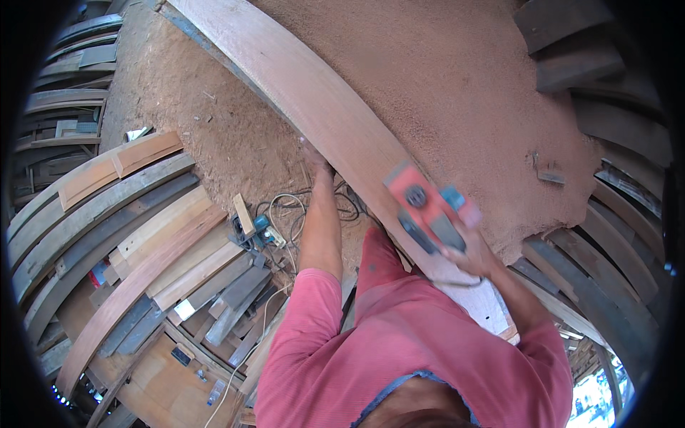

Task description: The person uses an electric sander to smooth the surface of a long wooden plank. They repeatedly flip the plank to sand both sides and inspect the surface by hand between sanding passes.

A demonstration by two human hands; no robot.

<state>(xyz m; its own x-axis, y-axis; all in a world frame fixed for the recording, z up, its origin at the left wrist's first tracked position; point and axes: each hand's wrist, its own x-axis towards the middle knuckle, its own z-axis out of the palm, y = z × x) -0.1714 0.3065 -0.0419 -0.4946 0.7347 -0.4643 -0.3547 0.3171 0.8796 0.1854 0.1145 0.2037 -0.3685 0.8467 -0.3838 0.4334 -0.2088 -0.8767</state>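
Observation:
A long, wide wooden board [321, 96] runs from the upper left down to my body at the lower right. On its near end rests a red electric hand planer [420, 200], somewhat blurred, with a black round knob at its front. My right hand [468, 246] is closed around the planer's rear handle. My left hand [317, 158] is at the board's left edge, partly hidden by it; its fingers cannot be made out well.
Sawdust covers the ground [455, 80] around the board. Stacked planks [160, 241] lie at left, more timber [594, 251] at right. Near my left forearm are a teal power tool [262, 224] and tangled cords [291, 203]. A wood offcut [551, 176] lies on the sawdust.

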